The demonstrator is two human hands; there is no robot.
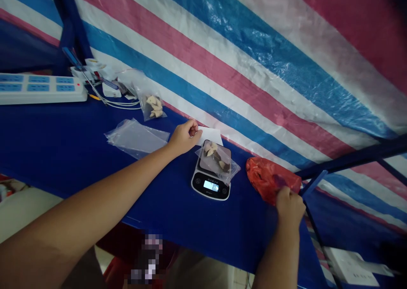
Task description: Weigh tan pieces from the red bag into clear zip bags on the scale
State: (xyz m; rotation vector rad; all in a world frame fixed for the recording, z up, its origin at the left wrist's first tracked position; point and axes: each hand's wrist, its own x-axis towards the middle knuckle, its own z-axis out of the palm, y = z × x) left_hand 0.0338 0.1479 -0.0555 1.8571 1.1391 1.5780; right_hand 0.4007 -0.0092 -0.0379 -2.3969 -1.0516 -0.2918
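Note:
My left hand [185, 137] is closed, fingers curled, beside a white slip of paper [212, 135] behind the scale; whether anything is inside the fingers is hidden. My right hand [290, 204] grips the near edge of a red plastic bag [265, 176] at the table's right end. Between my hands stands a digital kitchen scale [199, 190] with a lit display that seems to read 85, its decimal point unclear. On its platform lies a clear plastic bag [234, 170] holding pale, sliced-looking pieces and something dark.
Flat clear plastic bags [136, 137] lie left of the scale on the blue table [63, 140]. Behind them sits another filled clear bag [154, 104] near cables and a screwdriver [83, 70]. A white power strip [41, 89] is far left. Striped sheeting [203, 64] rises behind.

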